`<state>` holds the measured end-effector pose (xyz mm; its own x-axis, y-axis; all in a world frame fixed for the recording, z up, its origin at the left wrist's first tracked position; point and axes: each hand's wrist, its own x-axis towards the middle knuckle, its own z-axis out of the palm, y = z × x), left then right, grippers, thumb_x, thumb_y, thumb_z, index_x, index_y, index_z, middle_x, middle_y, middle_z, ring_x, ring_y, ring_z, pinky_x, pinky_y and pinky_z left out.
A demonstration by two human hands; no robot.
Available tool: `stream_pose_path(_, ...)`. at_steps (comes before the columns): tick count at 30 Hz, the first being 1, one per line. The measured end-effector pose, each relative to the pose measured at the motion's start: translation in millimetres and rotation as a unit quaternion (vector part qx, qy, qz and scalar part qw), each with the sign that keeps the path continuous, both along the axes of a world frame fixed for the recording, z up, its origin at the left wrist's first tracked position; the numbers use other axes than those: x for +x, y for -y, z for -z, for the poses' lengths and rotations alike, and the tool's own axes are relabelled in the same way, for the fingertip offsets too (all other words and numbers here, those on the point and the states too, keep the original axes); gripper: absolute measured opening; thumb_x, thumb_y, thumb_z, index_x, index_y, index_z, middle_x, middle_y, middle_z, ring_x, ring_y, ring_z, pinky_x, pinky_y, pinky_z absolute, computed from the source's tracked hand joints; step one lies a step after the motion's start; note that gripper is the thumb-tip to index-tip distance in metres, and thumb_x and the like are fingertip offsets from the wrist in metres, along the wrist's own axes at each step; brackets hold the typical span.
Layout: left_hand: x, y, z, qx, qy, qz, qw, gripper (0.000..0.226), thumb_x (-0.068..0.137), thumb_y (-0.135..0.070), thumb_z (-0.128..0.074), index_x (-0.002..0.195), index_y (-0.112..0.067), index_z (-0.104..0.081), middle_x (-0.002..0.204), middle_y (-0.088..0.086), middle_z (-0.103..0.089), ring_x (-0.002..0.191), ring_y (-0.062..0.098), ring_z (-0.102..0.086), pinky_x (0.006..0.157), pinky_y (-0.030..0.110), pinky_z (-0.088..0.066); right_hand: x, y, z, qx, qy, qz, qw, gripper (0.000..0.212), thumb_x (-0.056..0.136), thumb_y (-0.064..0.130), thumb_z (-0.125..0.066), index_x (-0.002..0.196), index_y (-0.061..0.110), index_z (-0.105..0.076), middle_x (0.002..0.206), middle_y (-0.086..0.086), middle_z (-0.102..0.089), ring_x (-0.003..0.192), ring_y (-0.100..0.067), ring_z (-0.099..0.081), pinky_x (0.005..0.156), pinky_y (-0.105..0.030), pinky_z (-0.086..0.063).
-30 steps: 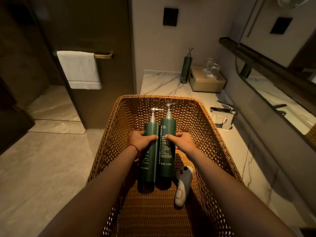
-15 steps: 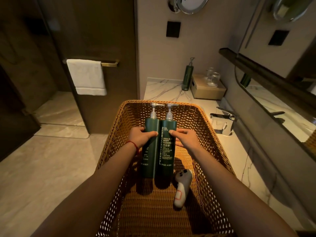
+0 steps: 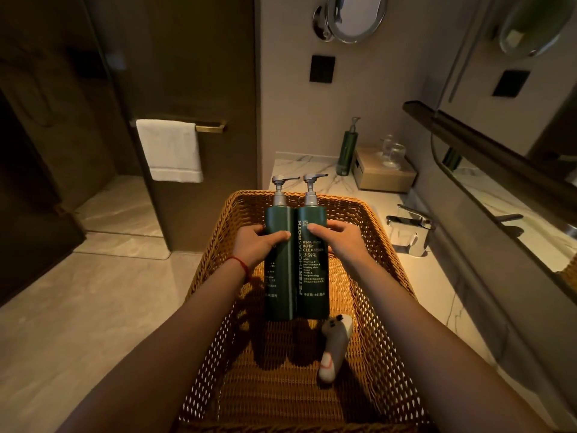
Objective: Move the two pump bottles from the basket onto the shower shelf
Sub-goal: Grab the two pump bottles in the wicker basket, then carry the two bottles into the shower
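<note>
Two dark green pump bottles with silver pumps are held upright side by side above a brown wicker basket (image 3: pixel 384 276). My left hand (image 3: pixel 257 246) grips the left bottle (image 3: pixel 278 276) around its upper body. My right hand (image 3: pixel 342 240) grips the right bottle (image 3: pixel 313 276), whose label reads body cleanser. The bottles touch each other and their bases hang a little above the basket floor. No shower shelf shows in this view.
A white and grey controller (image 3: pixel 334 348) lies in the basket. A third green pump bottle (image 3: pixel 347 151), a beige box with glasses (image 3: pixel 385 175) and a faucet (image 3: pixel 409 221) are on the marble counter. A white towel (image 3: pixel 170 150) hangs on the dark door at left.
Both hands have lifted the two bottles up out of the basket floor; their pump heads now rise above the basket's far rim. The view has tilted upward.
</note>
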<state>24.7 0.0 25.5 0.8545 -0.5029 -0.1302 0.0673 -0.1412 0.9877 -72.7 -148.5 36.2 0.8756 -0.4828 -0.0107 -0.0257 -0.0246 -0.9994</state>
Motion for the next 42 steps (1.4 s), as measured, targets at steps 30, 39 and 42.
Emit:
stream_pose_path(30, 6.1, -167.3, -104.1, -0.132, 0.212, -0.115, 0.961, 0.030, 0.068, -0.029, -0.070, 0.092, -0.029, -0.053, 0.093, -0.010, -0.061, 0.088, 0.006, -0.060, 0.071, 0.022, -0.049, 23.8, -123.6, -98.1, -0.082, 0.177, -0.025, 0.980, 0.029, 0.076, 0.029, -0.068, 0.101, 0.017, -0.062, 0.093, 0.003, -0.068, 0.084, -0.008, -0.066, 0.063, -0.016, -0.049)
stream_pose_path(39, 57.4, -308.9, -104.2, -0.110, 0.234, -0.153, 0.954, 0.028, 0.069, -0.027, -0.069, 0.092, -0.030, -0.055, 0.093, -0.008, -0.062, 0.085, 0.005, -0.061, 0.063, 0.016, -0.046, 93.1, -254.8, -107.2, -0.047, 0.175, -0.058, 0.982, 0.057, 0.065, 0.039, -0.072, 0.113, 0.012, -0.058, 0.109, -0.007, -0.066, 0.101, -0.023, -0.063, 0.087, -0.039, -0.050)
stream_pose_path(42, 69.7, -353.9, -103.0, -0.107, 0.228, -0.170, 0.953, 0.027, 0.070, -0.023, -0.069, 0.092, -0.027, -0.055, 0.094, -0.005, -0.062, 0.088, 0.009, -0.060, 0.068, 0.020, -0.047, 117.7, -290.8, -108.4, -0.051, 0.180, -0.084, 0.979, 0.030, 0.068, 0.035, -0.073, 0.094, 0.023, -0.065, 0.089, 0.007, -0.073, 0.088, -0.013, -0.068, 0.078, -0.031, -0.052)
